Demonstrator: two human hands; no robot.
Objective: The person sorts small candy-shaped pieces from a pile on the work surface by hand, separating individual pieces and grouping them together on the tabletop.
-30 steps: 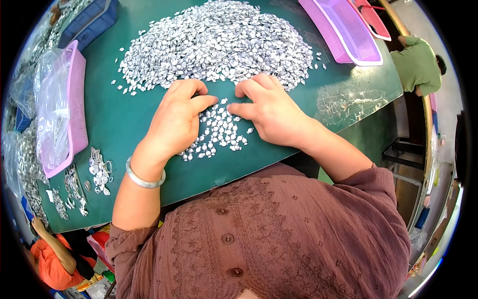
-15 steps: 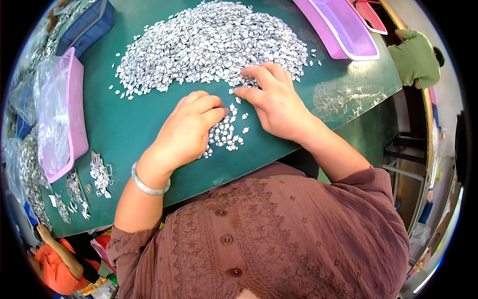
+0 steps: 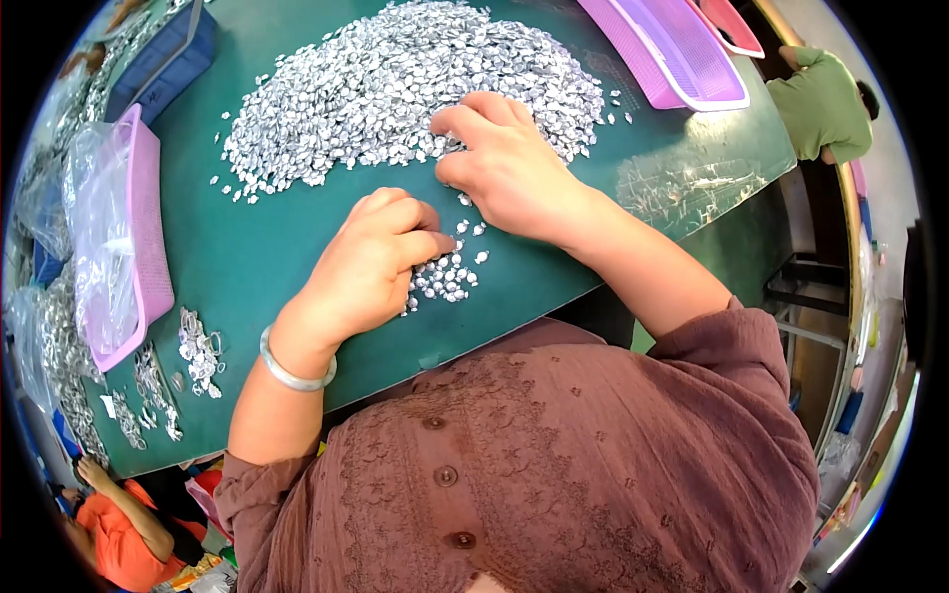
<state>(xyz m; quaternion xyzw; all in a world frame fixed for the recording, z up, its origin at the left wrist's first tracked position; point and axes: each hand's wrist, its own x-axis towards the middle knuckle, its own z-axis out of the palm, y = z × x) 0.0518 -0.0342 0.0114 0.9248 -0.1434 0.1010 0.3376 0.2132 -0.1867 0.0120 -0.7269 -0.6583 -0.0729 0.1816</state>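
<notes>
A large heap of small silvery metal pieces [image 3: 395,84] lies on the green table. My right hand [image 3: 509,168] is at its near edge, thumb and forefinger apart and curved over the pieces, with nothing visible gripped. My left hand [image 3: 371,262] is closed, its fingers curled and the thumb tip close to the forefinger; whatever they may hold is too small to make out. Beside and partly under that hand is a small group of the same silvery pieces [image 3: 445,280]. A few more lie scattered between my two hands.
Left on the table [image 3: 267,237] stands a pink basket [image 3: 150,227] with clear plastic bags, a blue crate [image 3: 163,64] behind it. Metal bits [image 3: 201,351] lie nearby. A purple basket [image 3: 677,59] stands far right. People in green [image 3: 825,104] and orange [image 3: 124,539] are beyond the table.
My right hand has moved left and away from me along the heap's near edge. The left hand stays nearly in place, and the small group beside it looks slightly more compact.
</notes>
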